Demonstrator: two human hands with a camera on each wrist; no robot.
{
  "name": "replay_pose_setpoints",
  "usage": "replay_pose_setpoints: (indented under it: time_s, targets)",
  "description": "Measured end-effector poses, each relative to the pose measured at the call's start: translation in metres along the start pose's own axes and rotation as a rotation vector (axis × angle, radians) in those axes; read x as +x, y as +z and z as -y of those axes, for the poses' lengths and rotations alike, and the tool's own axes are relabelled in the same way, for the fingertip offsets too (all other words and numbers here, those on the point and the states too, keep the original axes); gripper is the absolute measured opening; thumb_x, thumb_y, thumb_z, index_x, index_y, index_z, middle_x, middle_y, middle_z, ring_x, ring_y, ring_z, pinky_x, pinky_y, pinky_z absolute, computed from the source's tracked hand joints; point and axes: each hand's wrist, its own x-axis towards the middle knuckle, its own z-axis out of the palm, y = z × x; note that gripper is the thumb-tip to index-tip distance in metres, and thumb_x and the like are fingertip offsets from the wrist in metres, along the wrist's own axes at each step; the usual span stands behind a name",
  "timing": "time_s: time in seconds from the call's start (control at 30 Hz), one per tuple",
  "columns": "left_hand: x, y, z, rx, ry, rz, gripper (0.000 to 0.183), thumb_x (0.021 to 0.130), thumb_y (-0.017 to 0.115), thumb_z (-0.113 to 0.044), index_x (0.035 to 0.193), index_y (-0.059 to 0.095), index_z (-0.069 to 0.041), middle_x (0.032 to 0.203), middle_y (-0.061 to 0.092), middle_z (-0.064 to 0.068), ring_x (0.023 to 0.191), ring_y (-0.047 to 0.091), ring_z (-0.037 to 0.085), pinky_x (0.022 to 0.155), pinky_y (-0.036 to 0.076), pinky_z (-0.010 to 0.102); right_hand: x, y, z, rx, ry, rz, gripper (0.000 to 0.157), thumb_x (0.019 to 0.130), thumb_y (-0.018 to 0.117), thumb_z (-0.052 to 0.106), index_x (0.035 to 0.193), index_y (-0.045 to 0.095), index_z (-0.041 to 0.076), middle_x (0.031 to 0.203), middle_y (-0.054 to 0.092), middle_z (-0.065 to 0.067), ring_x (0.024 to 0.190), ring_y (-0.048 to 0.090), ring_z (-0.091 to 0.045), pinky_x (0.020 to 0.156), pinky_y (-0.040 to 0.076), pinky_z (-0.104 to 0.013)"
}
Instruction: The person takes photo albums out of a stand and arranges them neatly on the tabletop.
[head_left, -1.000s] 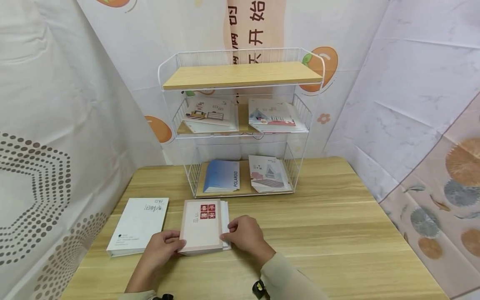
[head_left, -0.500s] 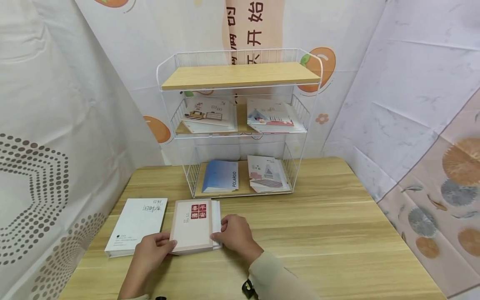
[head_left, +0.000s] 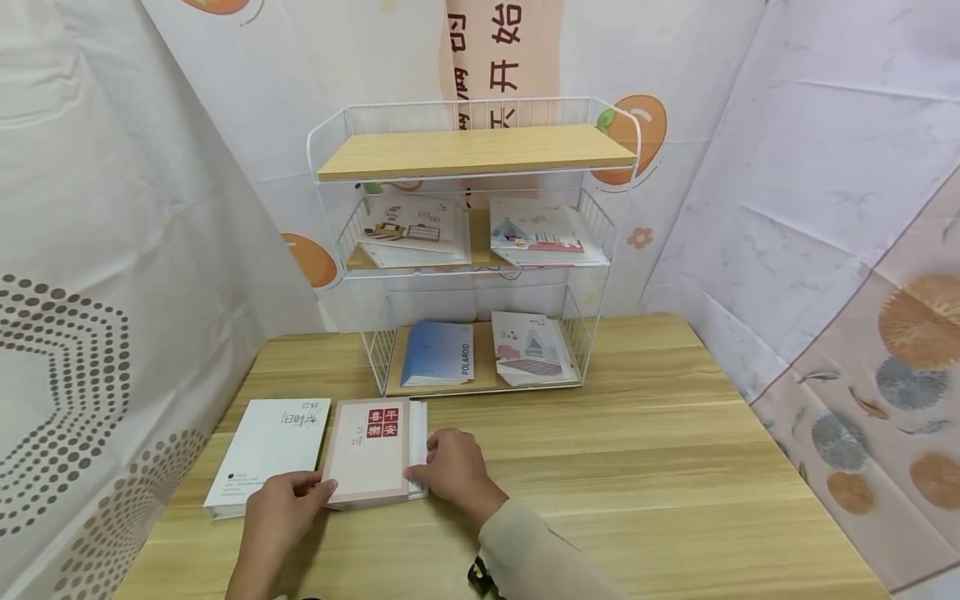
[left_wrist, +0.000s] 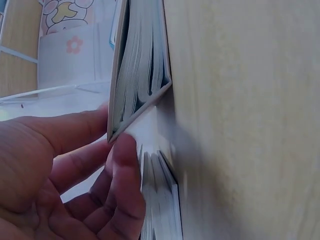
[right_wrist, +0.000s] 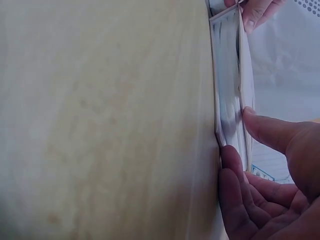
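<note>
A beige photo album (head_left: pixel 367 458) with red character squares on its cover lies on the wooden table, its white inner pages sticking out at the right. My left hand (head_left: pixel 279 510) pinches its near left corner, thumb on the cover and fingers at the spine side, as the left wrist view shows. On the opposite edge, my right hand (head_left: pixel 455 468) grips the album with the thumb on top and the fingertips low by the tabletop. Directly left of it lies a white album (head_left: pixel 270 450), close beside the beige one.
A white wire shelf rack (head_left: pixel 476 154) with wooden boards stands at the back. Its bottom level holds a blue POLAROID album (head_left: pixel 435 354) and an illustrated album (head_left: pixel 528 346). Two more illustrated stacks lie on the middle level. Patterned cloth (head_left: pixel 82 208) hangs around the table (head_left: pixel 637 483).
Both hands have moved left with the beige album, narrowing the gap to the white album. The view has also shifted slightly. Both hands keep their hold.
</note>
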Motion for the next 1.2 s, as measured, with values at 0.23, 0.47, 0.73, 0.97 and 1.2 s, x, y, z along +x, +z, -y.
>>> replay_pose_setpoints:
  time_s: [0.23, 0.47, 0.73, 0.97, 1.2]
  targets:
    - [0.001, -0.001, 0.002, -0.005, -0.009, -0.036, 0.033, 0.082, 0.073, -0.033, 0.100, 0.074, -0.005, 0.074, 0.066, 0.001, 0.065, 0.052, 0.017, 0.055, 0.037, 0.028, 0.003, 0.003, 0.003, -0.016, -0.027, -0.001, 0.047, 0.067, 0.085, 0.038, 0.094, 0.069, 0.005, 0.066, 0.057, 0.009, 0.059, 0.051, -0.008, 0.053, 0.042, -0.025]
    - [0.002, -0.007, 0.004, -0.004, -0.048, -0.053, 0.030, 0.081, 0.074, -0.029, 0.095, 0.073, -0.002, 0.073, 0.066, 0.001, 0.065, 0.054, 0.017, 0.055, 0.038, 0.028, 0.006, 0.011, 0.007, -0.037, -0.029, 0.008, 0.046, 0.067, 0.085, 0.041, 0.094, 0.070, 0.008, 0.068, 0.056, 0.010, 0.062, 0.050, -0.008, 0.055, 0.042, -0.024]
    - [0.003, -0.009, 0.001, 0.020, -0.067, -0.068, 0.028, 0.082, 0.073, -0.028, 0.094, 0.073, -0.003, 0.072, 0.066, 0.002, 0.066, 0.055, 0.019, 0.055, 0.037, 0.028, 0.007, 0.015, 0.008, -0.042, -0.042, 0.006, 0.041, 0.067, 0.085, 0.038, 0.090, 0.068, 0.009, 0.068, 0.054, 0.011, 0.062, 0.049, -0.008, 0.054, 0.041, -0.024]
    - [0.002, -0.010, 0.000, 0.031, -0.077, -0.068, 0.030, 0.082, 0.072, -0.029, 0.095, 0.073, -0.003, 0.074, 0.067, 0.002, 0.068, 0.056, 0.020, 0.055, 0.037, 0.028, 0.006, 0.013, 0.007, -0.026, -0.081, -0.004, 0.029, 0.069, 0.082, 0.026, 0.087, 0.068, 0.008, 0.071, 0.059, 0.006, 0.065, 0.050, -0.006, 0.060, 0.043, -0.022]
    - [0.003, -0.009, 0.000, 0.037, -0.073, -0.064, 0.030, 0.082, 0.073, -0.029, 0.096, 0.073, -0.003, 0.075, 0.067, 0.003, 0.069, 0.056, 0.020, 0.056, 0.037, 0.028, 0.002, 0.010, 0.007, 0.002, -0.094, 0.006, 0.028, 0.069, 0.077, 0.017, 0.093, 0.068, 0.007, 0.081, 0.064, 0.003, 0.072, 0.052, -0.005, 0.064, 0.046, -0.020]
